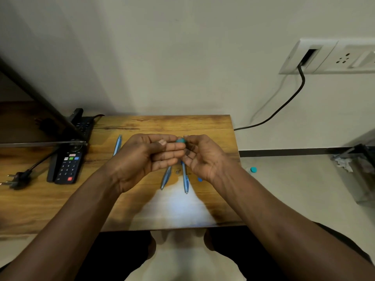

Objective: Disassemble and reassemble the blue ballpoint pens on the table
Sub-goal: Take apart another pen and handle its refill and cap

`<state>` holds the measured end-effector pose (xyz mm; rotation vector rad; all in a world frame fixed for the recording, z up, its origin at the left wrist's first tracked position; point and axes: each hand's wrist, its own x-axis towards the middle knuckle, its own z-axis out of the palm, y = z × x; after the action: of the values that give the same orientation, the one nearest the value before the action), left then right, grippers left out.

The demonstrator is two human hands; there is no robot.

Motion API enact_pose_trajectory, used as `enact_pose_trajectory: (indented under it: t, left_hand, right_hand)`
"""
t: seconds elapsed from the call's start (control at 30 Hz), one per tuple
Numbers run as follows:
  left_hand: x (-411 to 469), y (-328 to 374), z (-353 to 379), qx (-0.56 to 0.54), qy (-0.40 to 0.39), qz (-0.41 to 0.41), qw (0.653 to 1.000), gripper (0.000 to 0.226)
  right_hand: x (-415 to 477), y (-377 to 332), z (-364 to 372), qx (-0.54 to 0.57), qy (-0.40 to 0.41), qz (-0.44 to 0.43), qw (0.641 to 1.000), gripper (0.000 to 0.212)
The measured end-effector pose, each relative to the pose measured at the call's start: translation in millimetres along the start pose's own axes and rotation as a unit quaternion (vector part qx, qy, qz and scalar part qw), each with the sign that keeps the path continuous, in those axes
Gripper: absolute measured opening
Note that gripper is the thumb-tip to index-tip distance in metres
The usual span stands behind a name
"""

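The table [182,123] is wood-grained, smooth and glossy where light strikes it. The pen [185,180] lying on it looks like translucent blue plastic; the remote [68,169], black plastic.

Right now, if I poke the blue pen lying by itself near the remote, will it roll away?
Probably, if you poke it sideways: the blue pen looks slim and round, and the table looks smooth and flat. It should feel light and stiff, being a thin, plastic-looking tube. Whether a clip would stop it, I cannot see.
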<state>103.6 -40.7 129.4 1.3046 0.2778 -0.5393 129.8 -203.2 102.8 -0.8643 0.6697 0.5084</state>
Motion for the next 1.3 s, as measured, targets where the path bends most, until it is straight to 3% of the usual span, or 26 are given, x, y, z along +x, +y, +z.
enact_pose_trajectory:
  t: [0.5, 0.77, 1.3]
  left_hand:
    - [2, -6, 8, -0.009, 0.037, -0.013, 0.999, 0.031]
    - [2, -7, 6, -0.016, 0.028, -0.018, 0.999, 0.032]
    - [6, -12, 10, -0.011, 0.027, -0.009, 1.000, 0.030]
  right_hand:
    - [1, 4, 1, -0.003, -0.007, -0.016, 1.000, 0.011]
    - [2, 8, 4, -0.016, -0.006, -0.028, 0.999, 0.035]
    - [7, 9, -6, -0.064, -0.030, -0.021, 0.997, 0.019]
